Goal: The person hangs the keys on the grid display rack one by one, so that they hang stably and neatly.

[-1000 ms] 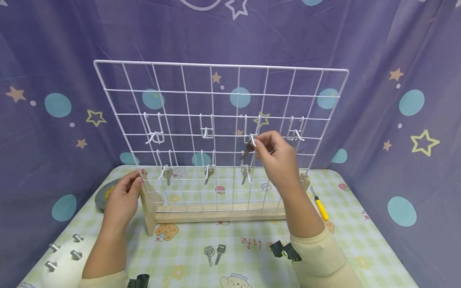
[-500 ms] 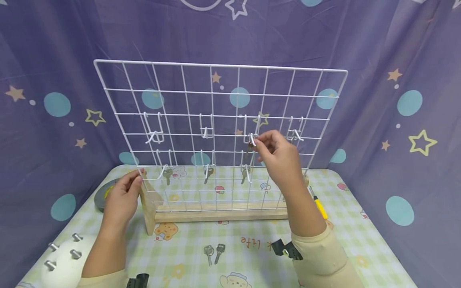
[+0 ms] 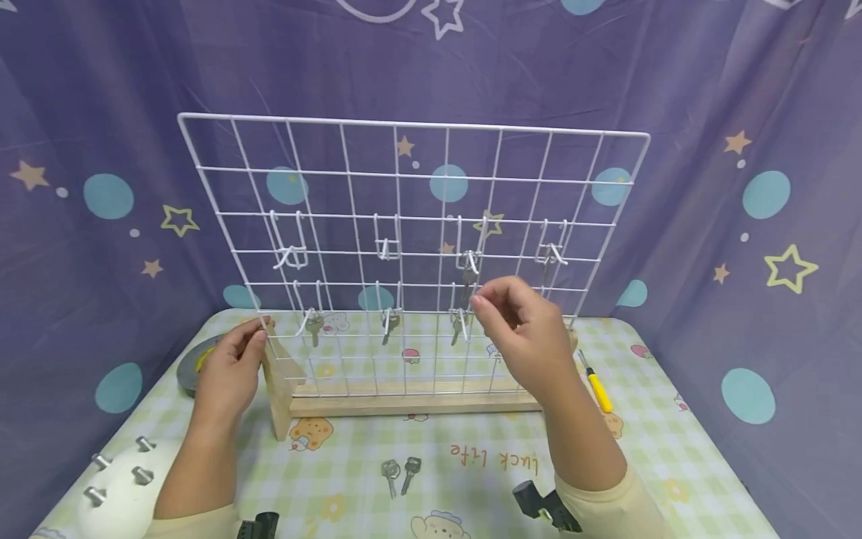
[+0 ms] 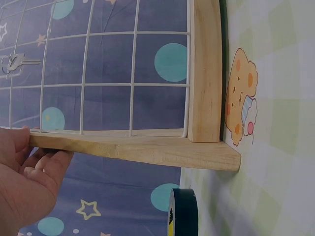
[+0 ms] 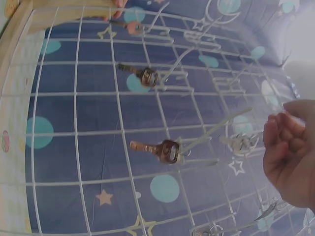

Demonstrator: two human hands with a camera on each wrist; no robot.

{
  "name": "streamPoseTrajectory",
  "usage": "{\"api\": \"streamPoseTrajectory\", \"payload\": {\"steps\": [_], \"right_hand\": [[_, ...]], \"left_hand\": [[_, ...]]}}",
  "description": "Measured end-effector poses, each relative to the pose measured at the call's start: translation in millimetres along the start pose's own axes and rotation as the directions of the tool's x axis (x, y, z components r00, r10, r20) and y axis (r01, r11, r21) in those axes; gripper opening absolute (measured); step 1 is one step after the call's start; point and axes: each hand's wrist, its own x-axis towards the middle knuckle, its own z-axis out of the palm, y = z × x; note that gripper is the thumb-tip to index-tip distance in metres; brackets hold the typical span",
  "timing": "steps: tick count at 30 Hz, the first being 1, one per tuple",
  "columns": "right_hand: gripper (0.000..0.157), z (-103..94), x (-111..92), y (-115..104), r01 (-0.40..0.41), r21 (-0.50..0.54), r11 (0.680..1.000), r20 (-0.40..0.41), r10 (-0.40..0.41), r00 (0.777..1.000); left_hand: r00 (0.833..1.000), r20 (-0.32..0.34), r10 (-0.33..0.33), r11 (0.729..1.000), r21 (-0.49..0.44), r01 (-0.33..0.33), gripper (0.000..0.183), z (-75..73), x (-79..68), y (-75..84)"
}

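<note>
A white wire grid [image 3: 420, 176] stands upright in a wooden stand [image 3: 417, 404], with several hooks on it. My left hand [image 3: 229, 370] grips the top of the stand's left side piece [image 4: 147, 152], thumb on one face and fingers on the other. Just below and right of the upper row's third hook [image 3: 474, 263], my right hand [image 3: 528, 329] hovers with loosely bent fingers and nothing visible in them. A key [image 3: 468, 278] hangs from that hook. More keys hang on the lower hooks, among them a key [image 5: 169, 151] in the right wrist view.
Two loose keys [image 3: 402, 476] lie on the checked tablecloth in front of the stand. A yellow-handled screwdriver [image 3: 597, 385] is at the right. At the left are a dark round object [image 3: 191, 367] and a white dome with metal pegs [image 3: 124, 494]. A patterned curtain hangs behind.
My right hand has let go of the key, which now hangs on the upper hook, and has moved down and slightly right. The left hand has stayed on the stand.
</note>
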Motion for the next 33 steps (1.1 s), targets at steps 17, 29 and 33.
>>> {"api": "streamPoseTrajectory", "payload": {"steps": [17, 29, 33], "right_hand": [[0.016, 35.8, -42.6, -0.1, -0.039, -0.024, 0.999, 0.671, 0.045, 0.740], [0.025, 81.8, -67.6, 36.2, -0.093, -0.263, 0.960, 0.774, 0.268, 0.574], [0.030, 91.6, -75.5, 44.0, -0.099, -0.302, 0.948, 0.783, 0.306, 0.541]], "left_hand": [[1.000, 0.013, -0.007, 0.999, -0.031, 0.008, 0.049, -0.2, -1.0, 1.4], [1.000, 0.001, -0.007, 0.999, -0.042, 0.007, 0.050, 1.1, 0.2, -1.7], [1.000, -0.007, -0.003, 0.999, -0.042, 0.003, 0.049, 1.5, 0.9, -2.0]]}}
